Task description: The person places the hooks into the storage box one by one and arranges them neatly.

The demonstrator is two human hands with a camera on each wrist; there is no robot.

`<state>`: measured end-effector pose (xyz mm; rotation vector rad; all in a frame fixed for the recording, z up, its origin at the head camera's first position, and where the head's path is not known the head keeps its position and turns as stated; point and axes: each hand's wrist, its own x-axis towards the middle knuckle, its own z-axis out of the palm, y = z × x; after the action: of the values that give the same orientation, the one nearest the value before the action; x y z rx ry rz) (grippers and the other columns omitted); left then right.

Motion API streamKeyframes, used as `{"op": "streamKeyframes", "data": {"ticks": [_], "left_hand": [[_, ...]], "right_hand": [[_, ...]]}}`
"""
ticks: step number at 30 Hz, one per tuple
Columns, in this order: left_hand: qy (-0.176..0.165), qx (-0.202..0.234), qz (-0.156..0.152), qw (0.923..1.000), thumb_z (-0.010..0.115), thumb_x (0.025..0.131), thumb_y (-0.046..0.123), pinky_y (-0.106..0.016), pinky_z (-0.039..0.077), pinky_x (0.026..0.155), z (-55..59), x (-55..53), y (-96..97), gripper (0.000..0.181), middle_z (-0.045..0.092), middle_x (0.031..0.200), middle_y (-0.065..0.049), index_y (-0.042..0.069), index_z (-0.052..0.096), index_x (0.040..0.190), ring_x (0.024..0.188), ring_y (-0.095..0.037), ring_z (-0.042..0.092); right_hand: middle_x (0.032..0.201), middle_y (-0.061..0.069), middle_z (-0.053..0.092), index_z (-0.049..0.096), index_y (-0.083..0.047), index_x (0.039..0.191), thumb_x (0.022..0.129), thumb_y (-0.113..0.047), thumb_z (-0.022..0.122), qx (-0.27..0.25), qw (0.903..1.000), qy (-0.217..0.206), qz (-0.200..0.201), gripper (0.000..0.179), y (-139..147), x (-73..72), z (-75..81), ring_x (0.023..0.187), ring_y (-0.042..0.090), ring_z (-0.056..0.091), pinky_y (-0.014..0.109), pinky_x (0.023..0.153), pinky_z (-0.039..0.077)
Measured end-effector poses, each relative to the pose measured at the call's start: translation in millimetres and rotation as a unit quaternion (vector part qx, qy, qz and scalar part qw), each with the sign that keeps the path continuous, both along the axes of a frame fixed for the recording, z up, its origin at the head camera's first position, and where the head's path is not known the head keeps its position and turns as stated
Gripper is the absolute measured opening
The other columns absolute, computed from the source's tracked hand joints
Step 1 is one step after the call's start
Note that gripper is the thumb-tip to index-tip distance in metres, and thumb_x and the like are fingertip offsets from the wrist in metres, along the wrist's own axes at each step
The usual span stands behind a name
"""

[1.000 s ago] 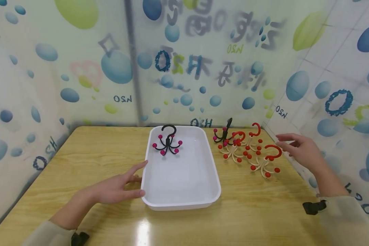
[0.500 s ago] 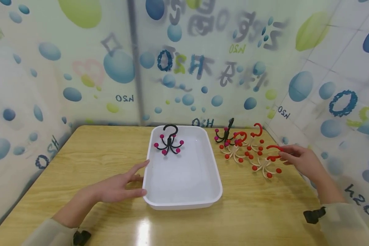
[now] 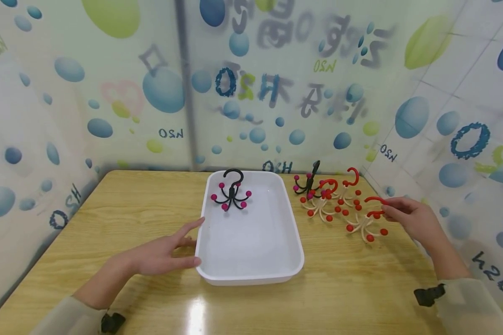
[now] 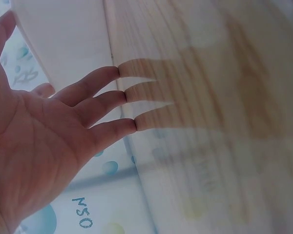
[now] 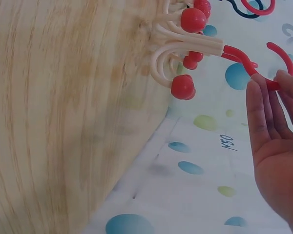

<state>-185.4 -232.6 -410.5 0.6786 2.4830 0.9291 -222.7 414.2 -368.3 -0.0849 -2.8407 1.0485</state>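
My right hand (image 3: 417,225) pinches the red hook of a cream claw-shaped hanger (image 3: 363,225) with red ball tips. In the right wrist view, thumb and fingers meet on the red hook, and the hanger's cream arms (image 5: 212,46) stand on the wood. A white rectangular tray (image 3: 251,253) lies in the middle. Spread and fairly straight, the fingers of my left hand (image 3: 157,257) touch the tray's left rim; the left wrist view shows its palm (image 4: 36,141). Inside the tray, at the back left, stands a black hanger (image 3: 232,194) with pink ball tips.
Left of the held hanger, two more red-and-cream hangers (image 3: 320,207) and one black hanger (image 3: 309,185) crowd together on the wooden table (image 3: 339,293), right of the tray. Patterned walls (image 3: 243,116) close in the table's back and sides.
My right hand has moved down and slightly left onto the red hook and pinched it. The gripped hanger has shifted slightly. My left hand stays by the tray rim.
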Motion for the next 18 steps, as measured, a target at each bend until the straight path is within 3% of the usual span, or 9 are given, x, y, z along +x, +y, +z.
{"op": "streamKeyframes", "data": {"ticks": [3, 10, 18], "left_hand": [[0.0, -0.002, 0.001, 1.0, 0.069, 0.106, 0.055, -0.078, 0.036, 0.122, 0.4, 0.4, 0.3, 0.098, 0.061, 0.158, -0.022, 0.032, 0.006, 0.177, 0.151, -0.054, 0.051], [0.002, -0.001, 0.002, 1.0, 0.069, 0.106, 0.055, -0.078, 0.035, 0.122, 1.7, 0.9, 0.6, 0.098, 0.062, 0.158, -0.022, 0.03, 0.006, 0.177, 0.151, -0.054, 0.05], [0.001, 0.0, 0.003, 1.0, 0.069, 0.106, 0.055, -0.077, 0.037, 0.122, -0.7, -0.6, -0.1, 0.098, 0.063, 0.157, -0.02, 0.03, 0.008, 0.177, 0.15, -0.052, 0.052]], "right_hand": [[0.121, 0.02, 0.078, 0.067, 0.001, 0.141, 0.113, -0.041, 0.062, 0.0, 0.9999, 0.013, -0.001, 0.051, -0.3, 2.3, 2.4, 0.086, -0.008, 0.07, 0.012, 0.073, 0.058], [0.098, -0.017, 0.078, 0.07, 0.0, 0.137, 0.111, -0.042, 0.066, -0.01, 0.9988, 0.046, 0.014, 0.049, -4.1, 9.4, 10.3, 0.083, -0.005, 0.071, 0.014, 0.072, 0.058], [0.102, -0.014, 0.078, 0.07, -0.005, 0.138, 0.111, -0.045, 0.066, -0.019, 0.999, 0.038, 0.015, 0.049, -23.7, 19.4, 22.8, 0.087, -0.004, 0.07, 0.015, 0.074, 0.059]]}}
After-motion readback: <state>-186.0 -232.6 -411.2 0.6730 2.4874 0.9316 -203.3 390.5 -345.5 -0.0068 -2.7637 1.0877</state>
